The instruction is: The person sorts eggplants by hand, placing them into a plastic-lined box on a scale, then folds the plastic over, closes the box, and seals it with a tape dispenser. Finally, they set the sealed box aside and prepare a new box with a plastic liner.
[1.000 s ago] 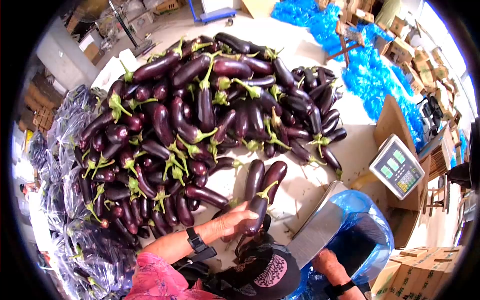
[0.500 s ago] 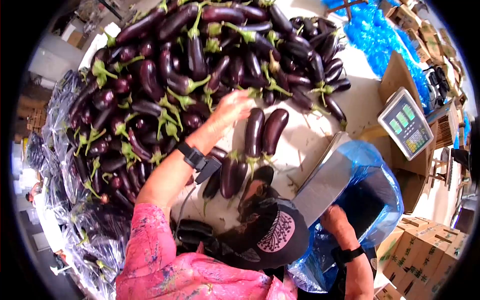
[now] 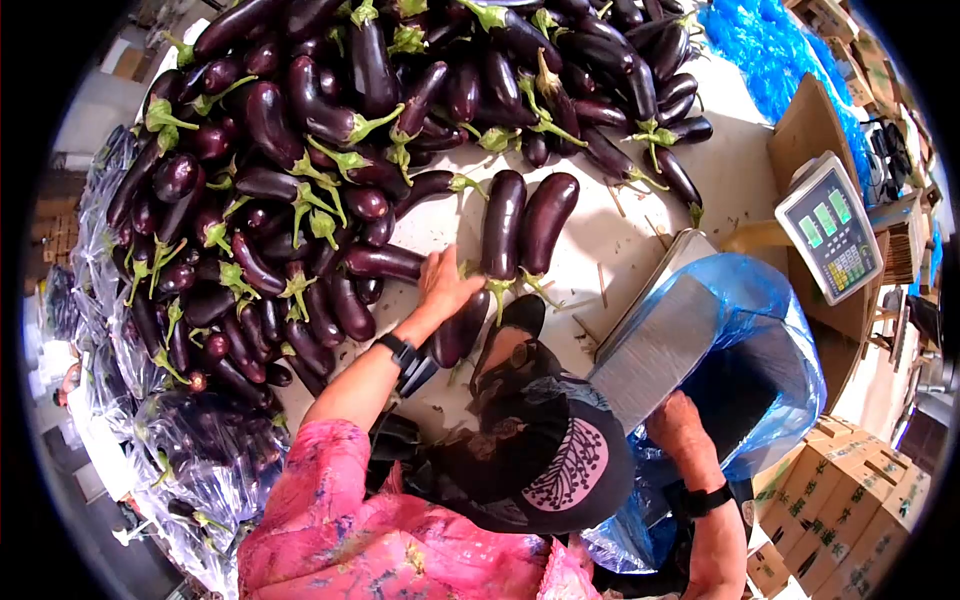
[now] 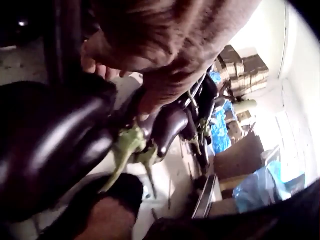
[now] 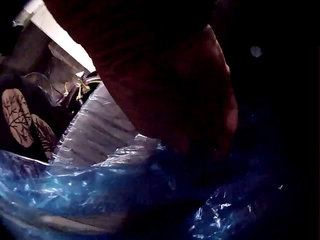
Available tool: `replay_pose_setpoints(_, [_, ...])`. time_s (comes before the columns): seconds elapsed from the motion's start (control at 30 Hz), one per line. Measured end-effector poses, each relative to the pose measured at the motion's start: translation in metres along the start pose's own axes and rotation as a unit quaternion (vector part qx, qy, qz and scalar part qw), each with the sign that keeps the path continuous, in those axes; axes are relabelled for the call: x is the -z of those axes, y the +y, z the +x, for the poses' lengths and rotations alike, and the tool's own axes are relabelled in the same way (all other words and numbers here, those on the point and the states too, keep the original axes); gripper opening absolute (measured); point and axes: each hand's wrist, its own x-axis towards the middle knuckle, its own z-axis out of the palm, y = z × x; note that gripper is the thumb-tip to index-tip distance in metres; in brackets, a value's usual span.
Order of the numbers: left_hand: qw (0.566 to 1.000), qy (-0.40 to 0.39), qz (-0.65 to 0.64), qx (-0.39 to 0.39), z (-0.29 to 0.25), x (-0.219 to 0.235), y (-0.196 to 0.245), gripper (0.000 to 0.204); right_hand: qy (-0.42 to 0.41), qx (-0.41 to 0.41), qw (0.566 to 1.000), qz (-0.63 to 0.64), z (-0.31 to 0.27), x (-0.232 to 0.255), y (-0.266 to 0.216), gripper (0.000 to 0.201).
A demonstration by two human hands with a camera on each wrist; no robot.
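Head view shows left grip [image 3: 447, 287] over an eggplant [image 3: 460, 330].

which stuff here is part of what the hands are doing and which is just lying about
Seemingly part of it:
glossy dark-purple eggplants with green stems, left hand among them
translucent blue plastic bag, right hand at it
possibly the pale digital scale with green displays

Seemingly just lying about:
stacked brown cardboard boxes
crumpled bright-blue plastic sheeting
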Motion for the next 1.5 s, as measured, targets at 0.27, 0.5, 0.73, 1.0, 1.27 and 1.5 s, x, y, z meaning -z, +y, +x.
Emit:
replay_pose_setpoints(0.27, [0.992,-0.055,-0.066,0.096,-0.037,0.047,0.028,0.066,0.062,0.000,0.998,-0.009,-0.011,0.057,-0.015,0.016])
replay_pose_setpoints(0.5, [0.926,-0.083,-0.364,-0.049,-0.014,0.137,0.064,0.055,0.179,-0.039,0.931,0.315,-0.083,0.138,-0.027,0.024])
replay_pose_setpoints(0.73, [0.813,-0.059,-0.545,-0.196,-0.061,0.191,0.168,0.048,0.066,0.000,0.875,0.479,-0.107,0.145,-0.066,0.036])
replay_pose_setpoints(1.0, [0.605,-0.238,-0.291,-0.702,-0.133,0.168,0.295,0.032,0.118,0.080,0.419,0.897,-0.099,0.143,-0.118,0.043])
replay_pose_setpoints(1.27, [0.827,-0.324,-0.324,-0.324,-0.087,0.178,0.222,0.015,0.201,-0.061,0.507,0.836,-0.113,0.082,-0.065,0.040])
replay_pose_setpoints(1.5, [0.911,-0.044,-0.409,-0.005,-0.035,0.106,-0.017,0.020,0.166,-0.134,0.509,0.834,-0.040,0.017,0.001,0.021])
